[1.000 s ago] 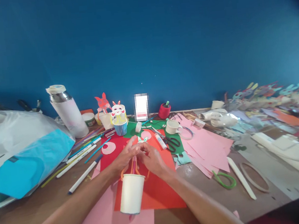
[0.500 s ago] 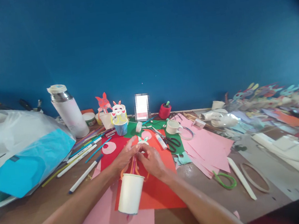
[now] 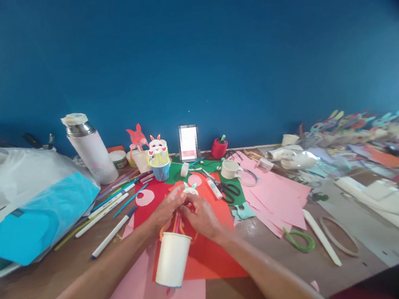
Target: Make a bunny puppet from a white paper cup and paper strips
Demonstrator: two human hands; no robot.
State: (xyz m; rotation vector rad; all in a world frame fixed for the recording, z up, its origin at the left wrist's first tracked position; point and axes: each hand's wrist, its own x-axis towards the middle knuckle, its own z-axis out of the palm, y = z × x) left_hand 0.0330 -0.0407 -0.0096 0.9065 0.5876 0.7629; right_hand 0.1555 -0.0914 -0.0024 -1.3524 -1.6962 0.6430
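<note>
Both hands meet over the red and orange sheets, fingers bent around a small white bunny face (image 3: 190, 189) with green ears. My left hand (image 3: 170, 206) is closed at its left side, and my right hand (image 3: 201, 213) is closed at its right. Orange and purple stems (image 3: 178, 224) run from below the fingers into a white paper cup (image 3: 173, 259), which tilts over the orange sheet (image 3: 218, 257). The fingertips overlap, so their exact hold on the face or stems is partly hidden.
Markers (image 3: 113, 232) and a white flask (image 3: 91, 153) lie and stand left. Decorated cups (image 3: 161, 170) are behind. Black scissors (image 3: 230, 191), a glue bottle (image 3: 214, 189), a tape roll (image 3: 230, 169) and pink sheets (image 3: 275, 194) are right. A plastic bag (image 3: 35, 185) is far left.
The white cup has shifted slightly left and down. The hands remain together around the bunny face, with a small change in finger position.
</note>
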